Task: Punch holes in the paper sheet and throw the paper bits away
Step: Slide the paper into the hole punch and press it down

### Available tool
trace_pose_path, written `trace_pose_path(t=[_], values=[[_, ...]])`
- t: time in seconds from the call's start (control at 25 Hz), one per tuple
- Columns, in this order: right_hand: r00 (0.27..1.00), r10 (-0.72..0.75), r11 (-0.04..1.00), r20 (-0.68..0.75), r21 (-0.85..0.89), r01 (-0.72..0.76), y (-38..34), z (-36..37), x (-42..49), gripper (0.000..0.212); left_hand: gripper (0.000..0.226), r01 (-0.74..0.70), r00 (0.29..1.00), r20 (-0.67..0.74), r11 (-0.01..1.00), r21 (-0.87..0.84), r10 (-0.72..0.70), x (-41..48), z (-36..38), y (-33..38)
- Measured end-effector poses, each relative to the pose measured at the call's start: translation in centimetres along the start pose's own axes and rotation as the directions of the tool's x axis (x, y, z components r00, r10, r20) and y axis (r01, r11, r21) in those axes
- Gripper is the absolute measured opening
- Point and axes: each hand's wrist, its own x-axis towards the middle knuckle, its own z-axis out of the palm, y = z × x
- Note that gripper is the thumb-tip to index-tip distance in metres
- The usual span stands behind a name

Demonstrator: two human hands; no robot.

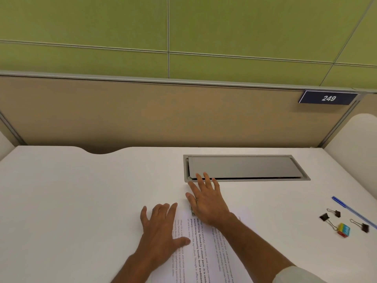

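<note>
Resting on a white desk (81,190), both my hands lie flat with straight, spread fingers, and neither grips anything. My left hand (161,227) presses on the left edge of the one printed paper sheet (204,252), which lies at the near edge of the desk with its text running sideways to me. My right hand (206,199) stretches past the sheet's far end, its fingertips at the near rim of a grey hatch (255,166) sunk into the desktop. Something small and grey shows under that palm; I cannot tell what it is.

Behind the desk stands a beige partition (142,115) bearing one dark plate (328,98) that reads 249, with green wall panels (102,27) above it. To my right lie one blue pen (350,209), three black binder clips (324,217) and one small striped block (343,230), close together and well apart from the sheet.
</note>
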Motion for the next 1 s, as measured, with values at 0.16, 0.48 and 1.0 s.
trace_pose_path(t=[0.16,0.48,1.0], values=[[1.0,-0.009,1.0,-0.027,-0.006,0.009,0.0,0.2,0.2,0.066,0.098,-0.014,0.999,0.047,1.0,0.01,0.014,1.8,-1.4,0.3],[0.999,-0.015,1.0,-0.046,-0.008,0.015,0.0,0.2,0.1,0.066,0.086,0.097,0.991,0.097,0.995,-0.007,-0.096,2.6,-2.4,0.3],[0.997,-0.027,1.0,-0.069,0.009,0.028,0.2,0.3,0.0,0.065,0.019,0.517,0.839,0.379,0.356,-0.778,-0.39,-3.6,-2.9,-1.7]])
